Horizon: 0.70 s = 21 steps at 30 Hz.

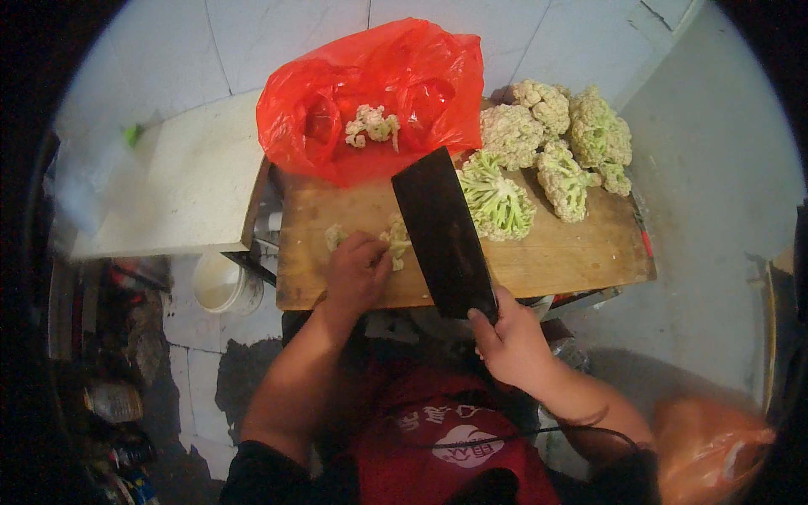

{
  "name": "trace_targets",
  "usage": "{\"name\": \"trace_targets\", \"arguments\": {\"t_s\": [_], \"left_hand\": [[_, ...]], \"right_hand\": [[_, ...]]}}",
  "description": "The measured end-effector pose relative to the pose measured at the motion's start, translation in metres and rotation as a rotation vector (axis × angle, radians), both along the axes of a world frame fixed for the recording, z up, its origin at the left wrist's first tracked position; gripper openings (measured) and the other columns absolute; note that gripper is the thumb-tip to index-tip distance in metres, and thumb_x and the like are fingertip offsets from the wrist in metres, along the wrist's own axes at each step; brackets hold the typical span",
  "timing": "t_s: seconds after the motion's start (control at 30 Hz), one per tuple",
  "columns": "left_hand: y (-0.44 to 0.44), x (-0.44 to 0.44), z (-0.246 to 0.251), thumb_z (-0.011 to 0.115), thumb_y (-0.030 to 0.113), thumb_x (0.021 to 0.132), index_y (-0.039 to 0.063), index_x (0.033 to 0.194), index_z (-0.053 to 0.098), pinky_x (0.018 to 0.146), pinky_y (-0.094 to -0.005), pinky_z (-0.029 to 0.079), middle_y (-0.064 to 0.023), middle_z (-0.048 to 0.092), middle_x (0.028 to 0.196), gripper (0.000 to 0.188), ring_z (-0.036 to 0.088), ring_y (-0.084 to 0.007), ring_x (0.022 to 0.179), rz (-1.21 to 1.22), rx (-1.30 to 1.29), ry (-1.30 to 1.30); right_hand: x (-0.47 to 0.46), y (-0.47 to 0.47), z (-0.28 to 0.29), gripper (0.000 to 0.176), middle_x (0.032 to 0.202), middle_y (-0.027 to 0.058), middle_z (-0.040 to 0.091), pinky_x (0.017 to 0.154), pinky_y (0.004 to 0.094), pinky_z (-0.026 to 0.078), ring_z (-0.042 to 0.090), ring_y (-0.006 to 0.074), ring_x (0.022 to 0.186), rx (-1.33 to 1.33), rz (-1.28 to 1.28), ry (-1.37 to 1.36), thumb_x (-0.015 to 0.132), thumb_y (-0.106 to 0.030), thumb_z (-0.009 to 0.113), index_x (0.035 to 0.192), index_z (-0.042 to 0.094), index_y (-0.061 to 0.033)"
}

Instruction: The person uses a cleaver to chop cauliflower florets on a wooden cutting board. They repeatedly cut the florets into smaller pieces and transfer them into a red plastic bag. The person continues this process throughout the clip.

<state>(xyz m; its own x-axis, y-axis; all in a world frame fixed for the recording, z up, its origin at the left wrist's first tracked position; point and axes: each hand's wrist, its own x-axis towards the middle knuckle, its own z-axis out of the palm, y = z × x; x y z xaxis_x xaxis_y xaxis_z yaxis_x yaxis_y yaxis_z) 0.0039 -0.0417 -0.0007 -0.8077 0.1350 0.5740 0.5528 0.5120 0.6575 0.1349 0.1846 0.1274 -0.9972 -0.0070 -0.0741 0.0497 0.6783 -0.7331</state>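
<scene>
My right hand (514, 344) grips the handle end of a dark, broad-bladed cleaver (442, 233), held over the front part of a wooden cutting board (568, 259). On the board, my left hand (356, 271) has its fingers curled on a small cauliflower floret (398, 240), partly covered by the fingers and the blade. Another little floret (334, 237) shows just beyond its knuckles. Right of the blade lies a cut cauliflower piece (499, 202) with pale green stems facing up. At the back, an open red plastic bag (372, 69) contains some cut florets (372, 126).
Several large cauliflower pieces (511, 136) are heaped at the board's back right. A white tabletop (183, 183) adjoins on the left, with a white bucket (218, 284) below it. An orange plastic bag (707, 442) sits low at right. Tiled wall (303, 31) stands behind.
</scene>
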Motion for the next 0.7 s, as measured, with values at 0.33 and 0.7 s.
{"name": "trace_targets", "arguments": {"t_s": [0.33,0.7], "left_hand": [[0.0,0.002,0.006,0.075,0.006,0.082,0.002,0.091,0.073,0.075,-0.0428,0.057,-0.0147,0.071,0.092,0.011,0.07,-0.0355,0.084,0.01,-0.048,0.035],[-0.002,-0.001,-0.003,0.074,0.009,0.086,0.002,0.096,0.073,0.075,-0.0439,0.057,-0.0168,0.071,0.091,0.012,0.07,-0.0375,0.085,-0.002,-0.079,-0.009]], "right_hand": [[-0.013,0.004,-0.025,0.03,0.097,0.0322,0.067,0.081,0.0555,0.053,0.064,0.0543,0.093,-0.026,0.048,0.027,0.096,-0.011,0.064,0.121,0.056,0.001],[0.004,0.034,-0.009,0.035,0.094,0.0302,0.068,0.081,0.0544,0.054,0.066,0.0525,0.093,0.062,0.172,-0.162,0.096,-0.013,0.064,0.126,0.053,0.0005]]}}
